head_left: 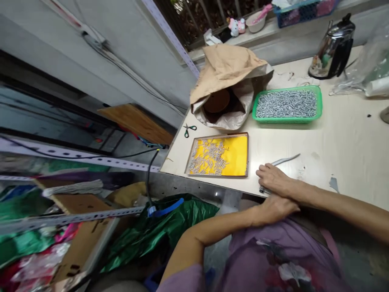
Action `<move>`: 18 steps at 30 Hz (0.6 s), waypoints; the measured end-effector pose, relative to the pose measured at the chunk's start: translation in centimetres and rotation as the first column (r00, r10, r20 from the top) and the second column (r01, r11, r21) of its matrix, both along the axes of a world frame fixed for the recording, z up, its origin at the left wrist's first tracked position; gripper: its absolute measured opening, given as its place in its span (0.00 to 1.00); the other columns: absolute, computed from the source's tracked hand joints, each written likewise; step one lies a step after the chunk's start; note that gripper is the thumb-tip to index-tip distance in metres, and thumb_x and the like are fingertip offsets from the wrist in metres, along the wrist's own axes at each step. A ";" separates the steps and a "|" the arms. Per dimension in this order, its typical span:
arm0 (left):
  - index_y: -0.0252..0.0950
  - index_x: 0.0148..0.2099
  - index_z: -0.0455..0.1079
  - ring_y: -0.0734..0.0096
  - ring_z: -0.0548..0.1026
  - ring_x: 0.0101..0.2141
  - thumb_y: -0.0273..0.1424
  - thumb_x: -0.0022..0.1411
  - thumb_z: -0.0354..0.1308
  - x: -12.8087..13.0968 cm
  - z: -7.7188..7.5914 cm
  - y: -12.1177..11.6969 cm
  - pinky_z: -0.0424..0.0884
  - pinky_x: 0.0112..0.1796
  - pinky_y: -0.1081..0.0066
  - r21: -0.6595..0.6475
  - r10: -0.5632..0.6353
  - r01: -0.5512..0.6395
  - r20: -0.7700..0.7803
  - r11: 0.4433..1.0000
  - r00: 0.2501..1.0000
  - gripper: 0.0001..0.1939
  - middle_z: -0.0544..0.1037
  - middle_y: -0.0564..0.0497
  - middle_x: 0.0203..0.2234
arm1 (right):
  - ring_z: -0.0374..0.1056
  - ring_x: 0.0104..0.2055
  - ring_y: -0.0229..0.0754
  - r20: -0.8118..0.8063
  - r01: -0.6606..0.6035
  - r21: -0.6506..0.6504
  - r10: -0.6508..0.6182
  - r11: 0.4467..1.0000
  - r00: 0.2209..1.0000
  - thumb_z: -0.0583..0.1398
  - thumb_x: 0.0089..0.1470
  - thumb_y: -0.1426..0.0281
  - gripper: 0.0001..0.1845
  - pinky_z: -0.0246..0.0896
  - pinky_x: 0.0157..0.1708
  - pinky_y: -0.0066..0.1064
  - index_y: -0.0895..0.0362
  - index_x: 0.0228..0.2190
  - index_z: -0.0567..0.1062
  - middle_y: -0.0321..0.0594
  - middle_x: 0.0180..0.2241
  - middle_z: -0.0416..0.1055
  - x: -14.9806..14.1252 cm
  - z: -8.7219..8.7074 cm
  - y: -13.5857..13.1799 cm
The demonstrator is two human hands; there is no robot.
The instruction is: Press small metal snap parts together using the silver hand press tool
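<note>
My right hand is palm down at the table's front edge, its fingers curled together. A thin, slightly bent grey metal strip lies on the table just beyond its knuckles; whether the two touch I cannot tell. A small dark metal end shows below the fingers, its other part hidden by the hand. My left hand rests in front of my lap, under the right wrist, its fingers mostly hidden. To the left sits a shallow tray with a yellow lining and many small metal pins.
A green basket full of small metal pieces stands behind. Beside it, a brown paper sack lies open towards me. Green-handled scissors are near the left corner. A steel kettle and plastic bag occupy the back right.
</note>
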State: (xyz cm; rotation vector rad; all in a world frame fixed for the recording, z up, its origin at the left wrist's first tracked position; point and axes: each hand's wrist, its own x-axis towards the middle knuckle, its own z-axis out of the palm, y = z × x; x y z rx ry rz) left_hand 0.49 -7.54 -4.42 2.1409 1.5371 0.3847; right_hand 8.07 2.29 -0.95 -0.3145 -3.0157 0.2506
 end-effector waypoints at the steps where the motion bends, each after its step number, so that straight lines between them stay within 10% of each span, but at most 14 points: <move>1: 0.39 0.53 0.69 0.62 0.72 0.49 0.36 0.69 0.51 -0.9 0.2 -0.6 0.73 0.48 0.59 0.035 0.036 -0.035 -0.014 0.999 0.999 0.14 0.72 0.44 0.51 | 0.60 0.38 0.45 0.007 -0.023 0.010 0.023 1.000 1.000 0.61 0.51 0.77 0.08 0.52 0.34 0.35 0.55 0.23 0.74 0.42 0.30 0.69 -0.4 -0.3 -0.1; 8: 0.38 0.45 0.74 0.63 0.73 0.39 0.32 0.69 0.48 -11.8 2.4 0.7 0.72 0.41 0.57 0.253 0.222 -0.183 -0.134 0.950 0.966 0.13 0.76 0.44 0.38 | 0.66 0.36 0.43 -0.300 -0.017 -0.258 -0.063 0.966 0.952 0.51 0.62 0.73 0.12 0.61 0.35 0.34 0.56 0.32 0.73 0.43 0.32 0.72 -0.3 0.8 2.0; 12: 0.35 0.38 0.75 0.62 0.70 0.39 0.30 0.67 0.51 -18.0 2.9 6.1 0.69 0.42 0.60 0.388 0.587 -0.476 -0.252 0.789 0.769 0.11 0.75 0.44 0.33 | 0.69 0.35 0.45 -0.461 0.238 -0.370 -0.400 0.898 0.792 0.51 0.62 0.69 0.11 0.66 0.33 0.37 0.55 0.35 0.73 0.44 0.32 0.73 0.8 3.6 6.4; 18: 0.32 0.33 0.75 0.57 0.69 0.42 0.30 0.63 0.57 -20.0 2.5 10.3 0.67 0.42 0.61 0.234 0.614 -0.574 -0.415 0.785 0.671 0.09 0.75 0.41 0.33 | 0.69 0.35 0.49 -0.471 0.622 -0.259 -0.659 0.739 0.586 0.52 0.60 0.68 0.09 0.66 0.36 0.44 0.52 0.33 0.73 0.45 0.32 0.74 3.7 6.7 14.9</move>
